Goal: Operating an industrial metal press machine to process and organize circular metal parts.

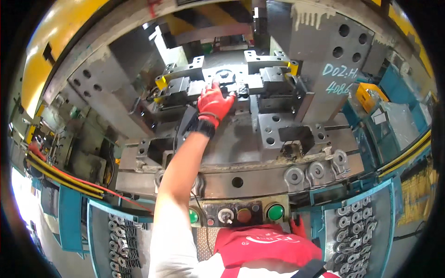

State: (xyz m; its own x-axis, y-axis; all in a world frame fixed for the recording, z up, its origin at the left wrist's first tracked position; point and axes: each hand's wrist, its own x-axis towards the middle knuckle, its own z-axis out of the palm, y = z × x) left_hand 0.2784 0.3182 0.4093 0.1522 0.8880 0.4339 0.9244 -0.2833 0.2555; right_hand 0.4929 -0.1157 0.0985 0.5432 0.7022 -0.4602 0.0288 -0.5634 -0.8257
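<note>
My left hand point(214, 102), in a red glove, reaches into the middle of a metal press die. Its fingers are stretched out and its thumb stands apart. The fingertips lie at the near edge of a ring-shaped metal part point(225, 74) in the die; whether they touch it is hard to tell. Steel clamp blocks point(177, 86) flank the hand on both sides. My right hand point(298, 227), also red-gloved, is low beside the red apron, mostly hidden, with its fingers unclear.
Loose ringed metal parts point(316, 170) lie along the press bed's front ledge point(245, 183). Below is a control panel point(235, 214) with green buttons point(276, 212). Bins of similar parts point(354, 231) stand at both sides. Thick steel posts point(320, 69) flank the die.
</note>
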